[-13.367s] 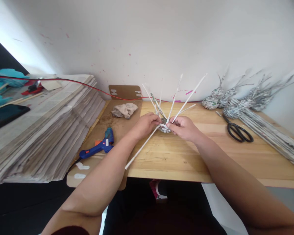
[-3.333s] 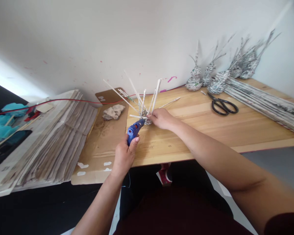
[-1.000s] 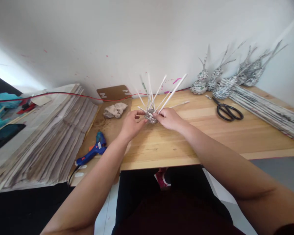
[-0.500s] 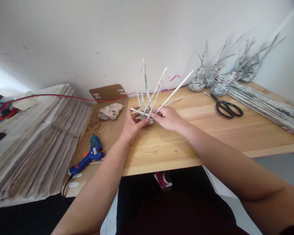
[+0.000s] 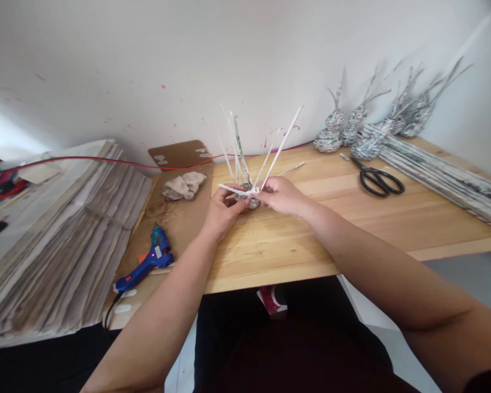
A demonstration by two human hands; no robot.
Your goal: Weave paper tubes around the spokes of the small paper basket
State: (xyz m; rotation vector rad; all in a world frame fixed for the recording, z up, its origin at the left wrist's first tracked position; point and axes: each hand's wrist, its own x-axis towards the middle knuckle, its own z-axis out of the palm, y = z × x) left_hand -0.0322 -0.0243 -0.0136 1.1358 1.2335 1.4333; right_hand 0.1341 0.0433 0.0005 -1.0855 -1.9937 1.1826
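A small woven paper base (image 5: 252,203) sits on the wooden table, with several rolled paper sticks (image 5: 239,139) standing up from it. My left hand (image 5: 225,210) is closed around its left side, thumb on the front. A white paper strip (image 5: 231,189) juts out over that hand. From the right, my right hand (image 5: 280,195) pinches a paper stick at the base's edge, where a long white stick (image 5: 284,142) slants up and right. My palms and fingers hide part of the weave.
A blue glue gun (image 5: 147,262) lies left, below a crumpled cloth (image 5: 184,186). Stacked newspaper strips (image 5: 65,234) fill the far left. To the right are black scissors (image 5: 378,181), rolled paper sticks (image 5: 445,177) and several woven gourd-shaped pieces (image 5: 329,131) by the wall.
The upright sticks have shifted and tilt differently, several leaning further left. The long white stick on the right stands steeper and further left. Both hands stay at the woven base.
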